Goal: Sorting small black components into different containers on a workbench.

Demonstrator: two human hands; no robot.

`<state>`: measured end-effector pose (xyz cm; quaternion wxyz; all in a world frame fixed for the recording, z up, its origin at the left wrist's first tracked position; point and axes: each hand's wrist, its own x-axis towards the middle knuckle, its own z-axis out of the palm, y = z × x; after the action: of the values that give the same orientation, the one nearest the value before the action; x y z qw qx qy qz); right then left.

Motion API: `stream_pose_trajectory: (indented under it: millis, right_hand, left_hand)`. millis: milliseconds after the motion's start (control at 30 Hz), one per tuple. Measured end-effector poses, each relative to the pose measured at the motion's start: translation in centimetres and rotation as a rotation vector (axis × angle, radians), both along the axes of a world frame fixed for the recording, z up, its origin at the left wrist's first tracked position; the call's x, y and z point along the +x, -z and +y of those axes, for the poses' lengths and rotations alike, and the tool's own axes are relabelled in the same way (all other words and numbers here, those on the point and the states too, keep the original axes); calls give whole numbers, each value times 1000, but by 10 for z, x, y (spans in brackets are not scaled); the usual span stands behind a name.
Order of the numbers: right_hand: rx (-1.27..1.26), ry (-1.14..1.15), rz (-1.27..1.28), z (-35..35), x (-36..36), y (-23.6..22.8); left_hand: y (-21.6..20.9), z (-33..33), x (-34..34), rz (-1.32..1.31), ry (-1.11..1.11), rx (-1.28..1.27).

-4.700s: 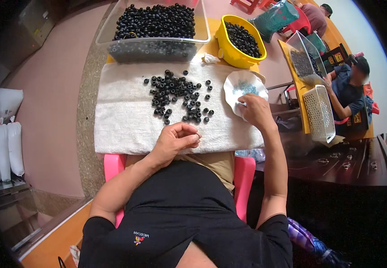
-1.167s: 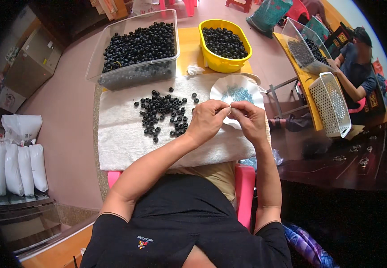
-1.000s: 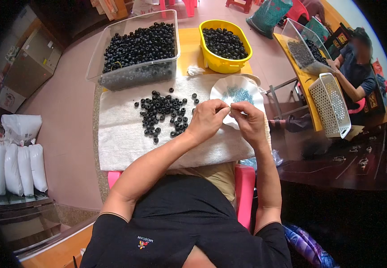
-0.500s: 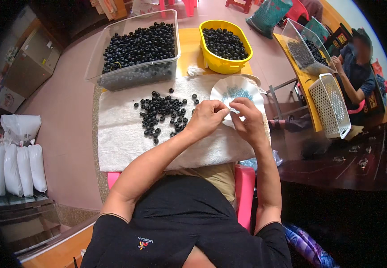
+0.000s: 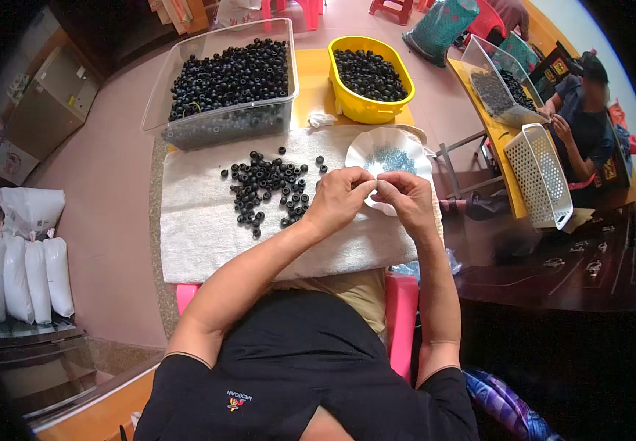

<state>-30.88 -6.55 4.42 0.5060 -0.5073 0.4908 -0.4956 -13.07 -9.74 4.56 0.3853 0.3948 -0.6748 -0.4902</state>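
My left hand (image 5: 342, 200) and my right hand (image 5: 409, 204) meet fingertip to fingertip over the near edge of a white, wavy-rimmed dish (image 5: 360, 147). Both are closed in a pinch; whatever sits between the fingertips is too small and too covered to name. Small light-blue pieces (image 5: 391, 159) lie in the dish, just beyond my fingers. Left of my left hand, a loose heap of small black round pieces with holes (image 5: 265, 178) is spread on a whitish cloth (image 5: 207, 250).
Behind the cloth stand a clear plastic bin (image 5: 230, 126) and a yellow tub (image 5: 369, 112), both filled with black pieces. A crumpled white tissue (image 5: 321, 117) lies between them. At right, a person (image 5: 579, 121) sits by another table with a white perforated basket (image 5: 540, 176).
My right fingers have drawn in against my left fingertips, covering a small pale bit that showed between them before. The other person's hands have come together lower, by their bin.
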Motion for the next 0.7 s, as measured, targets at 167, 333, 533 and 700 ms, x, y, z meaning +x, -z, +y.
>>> stream_pose_trajectory:
  millis: [167,333,533,700]
  right_hand:
    - [-53,28,53,1,-1,7]
    - [-195,77,265,5,2,6]
    - [-459,85,404,5,2,7]
    - [-725,103,667,1,3,2]
  left_hand:
    - [-2,1,1,9,-2,15]
    - [10,-4,1,-6,-6,34]
    - [16,-9,2,54,82,185]
    - [15,-9,3,111,107,267]
